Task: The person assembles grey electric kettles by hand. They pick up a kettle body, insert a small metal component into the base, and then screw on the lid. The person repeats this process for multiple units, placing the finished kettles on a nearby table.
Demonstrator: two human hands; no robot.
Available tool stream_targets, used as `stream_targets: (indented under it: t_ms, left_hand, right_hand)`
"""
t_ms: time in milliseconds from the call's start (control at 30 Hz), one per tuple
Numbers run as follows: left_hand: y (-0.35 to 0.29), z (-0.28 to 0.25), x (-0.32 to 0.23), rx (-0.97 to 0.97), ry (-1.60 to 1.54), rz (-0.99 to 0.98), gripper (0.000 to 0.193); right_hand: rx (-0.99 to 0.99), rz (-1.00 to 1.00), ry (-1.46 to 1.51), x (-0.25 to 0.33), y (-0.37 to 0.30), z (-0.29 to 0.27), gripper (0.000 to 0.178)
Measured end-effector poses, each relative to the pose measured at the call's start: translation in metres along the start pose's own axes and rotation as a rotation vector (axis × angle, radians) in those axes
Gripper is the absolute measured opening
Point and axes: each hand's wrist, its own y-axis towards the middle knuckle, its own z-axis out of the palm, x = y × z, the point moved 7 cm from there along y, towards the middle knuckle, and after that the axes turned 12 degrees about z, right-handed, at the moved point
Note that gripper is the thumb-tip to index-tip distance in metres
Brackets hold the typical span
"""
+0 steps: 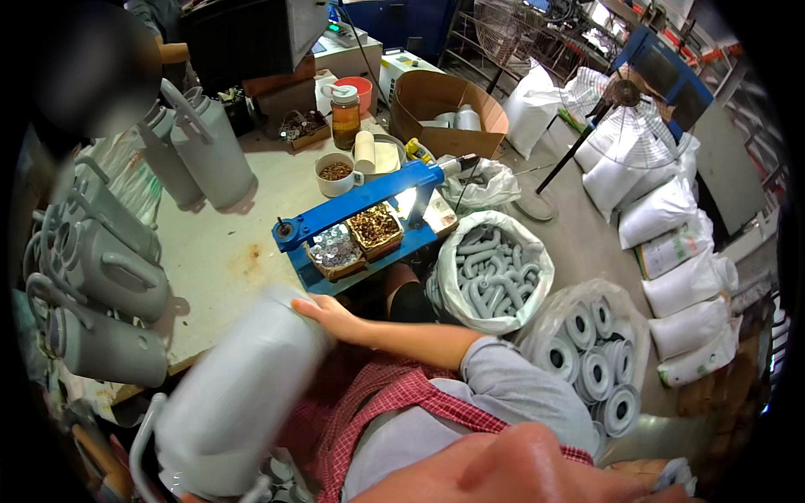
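A large grey plastic jug (243,386), blurred by motion, is tilted across the lower left in front of me. My right hand (327,317) grips its upper end, with the thumb over the edge. Below the jug's lower end, at the bottom edge, a sliver of skin may be my left hand (189,498); its fingers are hidden. The jug's loop handle (142,448) sticks out at the left. Beyond my right hand, a blue bench fixture with a long arm (360,199) stands on the table. Under that arm are a tray of silver pieces (335,249) and one of brass-coloured pieces (375,228).
Several grey jugs (109,260) line the table's left side. Behind the fixture are a cup of small parts (335,172), a jar (345,117) and a cardboard box (449,105). To the right are a sack of grey curved tubes (495,277) and a bag of grey rings (591,360).
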Motion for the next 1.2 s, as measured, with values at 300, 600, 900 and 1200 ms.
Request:
stream_targets:
  t_ms: [300,600,900,1200]
  left_hand:
    - [0.111,0.036,-0.127,0.446,-0.390,0.493,0.047]
    - [0.256,0.052,-0.009,0.175,-0.496,0.093,0.030]
    - [0.102,0.115,0.236,-0.059,-0.252,-0.456,0.089]
    - [0.101,0.154,0.358,-0.149,-0.370,-0.362,0.091]
  right_hand:
    - [0.724,-0.268,-0.614,0.113,-0.061,0.130,0.051]
    - [0.023,-0.605,-0.427,0.141,0.074,0.159,0.022]
    - [0.030,-0.711,-0.265,0.119,0.177,0.254,0.024]
    - [0.077,-0.905,-0.265,0.147,0.215,0.321,0.028]
